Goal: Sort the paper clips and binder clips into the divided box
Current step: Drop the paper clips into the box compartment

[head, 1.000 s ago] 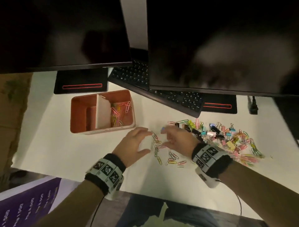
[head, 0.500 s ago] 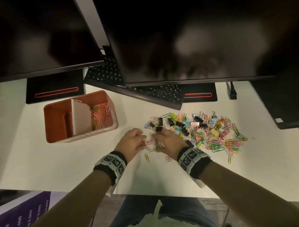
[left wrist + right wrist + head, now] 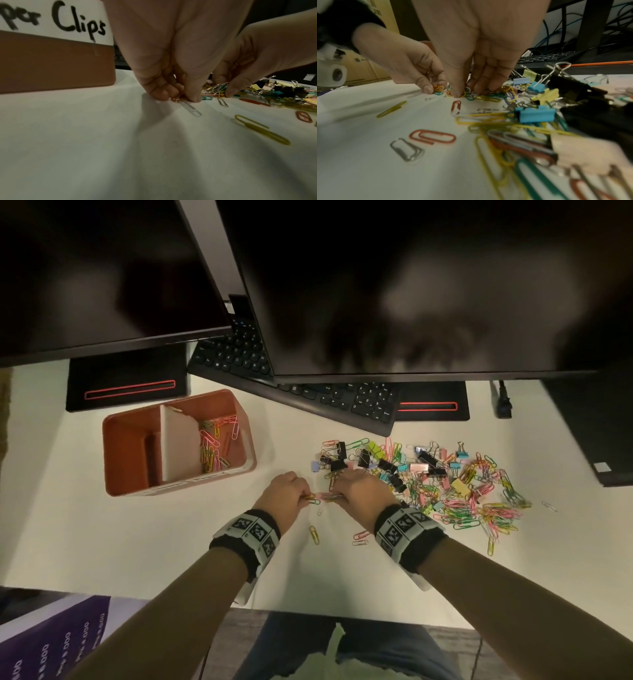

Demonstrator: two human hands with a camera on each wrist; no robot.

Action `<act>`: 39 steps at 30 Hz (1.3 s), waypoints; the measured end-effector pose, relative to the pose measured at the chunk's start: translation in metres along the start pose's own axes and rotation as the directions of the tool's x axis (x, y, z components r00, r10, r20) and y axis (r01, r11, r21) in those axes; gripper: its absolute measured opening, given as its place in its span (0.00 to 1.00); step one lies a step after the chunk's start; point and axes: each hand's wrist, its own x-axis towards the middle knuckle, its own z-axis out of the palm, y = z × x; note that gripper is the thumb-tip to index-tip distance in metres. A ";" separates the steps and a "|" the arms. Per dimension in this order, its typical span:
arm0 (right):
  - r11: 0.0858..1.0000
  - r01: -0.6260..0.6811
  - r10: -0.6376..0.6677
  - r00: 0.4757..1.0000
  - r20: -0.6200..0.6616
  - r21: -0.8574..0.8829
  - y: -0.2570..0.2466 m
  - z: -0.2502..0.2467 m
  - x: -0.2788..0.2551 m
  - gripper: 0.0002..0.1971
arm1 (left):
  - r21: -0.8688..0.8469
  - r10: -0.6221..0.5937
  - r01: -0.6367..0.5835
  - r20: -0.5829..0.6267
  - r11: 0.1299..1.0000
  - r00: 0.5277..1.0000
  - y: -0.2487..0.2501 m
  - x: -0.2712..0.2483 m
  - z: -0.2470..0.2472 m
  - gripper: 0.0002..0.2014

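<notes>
An orange divided box stands at the left of the white desk, with coloured paper clips in its right compartment; its left one looks bare. A mixed pile of paper clips and binder clips spreads to the right. My left hand and right hand meet at the pile's left edge, fingertips down on the desk. The left hand pinches a small bunch of paper clips. The right hand pinches paper clips too. Loose paper clips lie just nearer me.
Two dark monitors overhang the back of the desk, their black stands behind the box. A black keyboard lies at an angle beyond the pile. The box wall carries a white label reading "Clips". A purple sheet sits lower left.
Both hands have drawn closer together at the pile's left edge and curled their fingers round paper clips. The head view has shifted, so the box and pile now sit further right.
</notes>
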 end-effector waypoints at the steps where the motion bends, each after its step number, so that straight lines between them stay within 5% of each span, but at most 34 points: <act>1: 1.000 -0.003 0.003 1.000 -0.002 0.002 0.000 -0.001 0.000 0.07 | 0.010 -0.008 0.007 0.013 1.000 1.000 0.001 0.001 0.000 0.09; 13: 0.993 -0.004 0.007 1.000 -0.025 0.117 0.005 -0.011 -0.014 0.06 | 0.024 -0.042 0.041 0.048 0.999 0.998 0.006 -0.001 -0.003 0.09; 17: 0.979 0.045 -0.020 0.992 -0.126 0.197 -0.001 -0.031 -0.017 0.06 | -0.058 0.005 -0.010 -0.091 0.998 0.996 0.011 -0.016 -0.028 0.07; 21: 0.957 0.153 -0.090 0.964 -0.250 0.247 -0.030 -0.072 -0.002 0.04 | -0.112 -0.017 -0.026 -0.364 0.993 0.931 0.013 -0.042 -0.084 0.03; 26: 0.916 0.274 -0.175 0.930 -0.322 0.294 -0.095 -0.106 0.037 0.02 | -0.244 -0.259 0.147 -0.533 0.959 0.805 -0.017 -0.056 -0.146 0.04; 34: 0.938 0.185 -0.139 0.975 -0.172 0.294 -0.151 -0.094 0.088 0.14 | -0.298 -0.427 0.319 -0.452 0.900 0.783 -0.055 -0.055 -0.154 0.16; 39: 0.946 0.161 -0.089 0.964 -0.252 0.281 -0.103 -0.080 0.061 0.10 | -0.303 -0.257 0.107 -0.514 0.947 0.818 -0.040 -0.062 -0.137 0.15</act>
